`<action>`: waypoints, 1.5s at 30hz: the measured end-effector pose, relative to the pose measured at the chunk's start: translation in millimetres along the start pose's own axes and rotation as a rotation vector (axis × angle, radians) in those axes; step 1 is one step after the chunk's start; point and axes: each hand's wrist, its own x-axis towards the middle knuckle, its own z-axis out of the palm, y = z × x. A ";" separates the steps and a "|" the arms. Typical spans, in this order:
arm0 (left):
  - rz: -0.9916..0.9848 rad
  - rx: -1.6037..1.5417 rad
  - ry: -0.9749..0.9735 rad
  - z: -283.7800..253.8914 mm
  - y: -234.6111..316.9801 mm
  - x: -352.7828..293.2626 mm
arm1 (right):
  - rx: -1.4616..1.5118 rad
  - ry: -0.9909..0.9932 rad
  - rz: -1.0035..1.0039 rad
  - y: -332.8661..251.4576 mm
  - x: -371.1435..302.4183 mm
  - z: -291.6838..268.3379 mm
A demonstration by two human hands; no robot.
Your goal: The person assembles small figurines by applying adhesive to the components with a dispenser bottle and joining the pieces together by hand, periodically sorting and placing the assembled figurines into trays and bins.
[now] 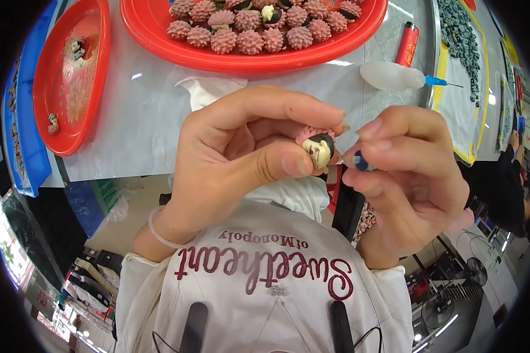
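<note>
My left hand [224, 144] pinches a small doll head [320, 150] between thumb and fingers. The head has a pale face, black hair and a pink, bumpy cap. Close on its right, my right hand [418, 162] is closed on a tiny dark blue-grey piece [361, 160], held at the fingertips. The piece is partly covered by the fingers, and I cannot tell whether it touches the head. Both hands are raised over the near edge of the table.
A red tray [241, 63] of similar pink-capped heads stands at the back. To the left, another red tray [94, 112] holds a few small figures. A needle-tipped bottle [388, 77] and red lighter [407, 44] lie at right, near many grey-green pieces [460, 41]. White tissue [209, 90] lies behind my left hand.
</note>
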 end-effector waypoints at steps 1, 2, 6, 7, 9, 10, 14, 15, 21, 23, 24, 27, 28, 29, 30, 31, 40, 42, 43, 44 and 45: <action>0.004 -0.006 0.009 0.5 0.0 0.1 | -0.058 -0.001 -0.049 -1.7 1.7 0.7; 0.003 -0.007 0.008 -0.4 -0.1 -0.2 | -0.117 -0.003 -0.099 -2.9 2.7 2.1; 0.032 0.050 -0.041 -3.2 -1.8 -1.3 | -0.011 0.209 0.016 -6.5 -2.9 15.7; 0.056 0.078 -0.053 -3.0 -1.8 -1.1 | -0.067 0.166 0.004 -7.6 -1.7 14.5; 0.042 0.080 -0.048 -3.0 -0.2 -1.3 | -0.122 0.123 -0.006 -8.2 -0.7 12.2; 0.029 0.084 -0.043 -2.9 0.5 -1.4 | -0.177 0.088 -0.068 -8.0 -0.6 11.2; 0.035 0.097 -0.001 -1.7 1.5 -1.6 | -0.363 0.099 -0.148 -11.6 -2.2 15.8; 0.042 0.128 0.001 -2.2 2.1 -2.0 | -0.362 0.098 -0.147 -11.6 -1.8 15.8; 0.050 0.218 -0.002 -5.1 5.0 -2.6 | -0.297 0.073 -0.129 -8.6 3.9 16.5; 0.050 0.203 0.009 -5.1 4.9 -2.2 | -0.306 0.058 -0.155 -5.6 4.3 16.7; 0.031 0.197 0.006 -5.2 5.9 -1.8 | -0.303 0.058 -0.155 -4.2 3.4 17.6; 0.015 0.166 0.016 -4.6 3.4 -0.8 | -0.262 0.108 -0.131 -0.3 0.1 20.8; 0.017 0.139 0.028 -4.3 2.3 -0.5 | -0.268 0.126 -0.131 0.1 -0.5 21.8; 0.017 0.141 0.029 -4.1 2.6 -0.2 | -0.275 0.144 -0.131 0.2 -0.6 22.8; 0.008 0.110 0.026 -3.8 2.5 0.0 | -0.274 0.144 -0.130 -0.4 -1.2 23.7; 0.000 0.079 0.023 -4.0 2.6 0.2 | -0.253 0.155 -0.097 -1.2 -1.7 24.7; -0.005 0.191 0.021 -8.5 8.1 4.9 | -0.305 0.116 -0.105 8.9 -3.4 25.0; -0.050 0.129 0.008 -6.6 11.3 4.9 | -0.289 0.119 -0.098 8.7 -3.3 26.8; -0.103 0.056 -0.011 -6.0 13.5 4.2 | -0.275 0.112 -0.103 8.0 -3.8 24.7; -0.100 0.060 -0.008 -6.9 16.5 3.6 | -0.261 0.106 -0.107 7.2 -4.2 23.8; -0.100 0.056 -0.003 -7.0 18.2 3.2 | -0.249 0.106 -0.070 5.4 -4.7 22.9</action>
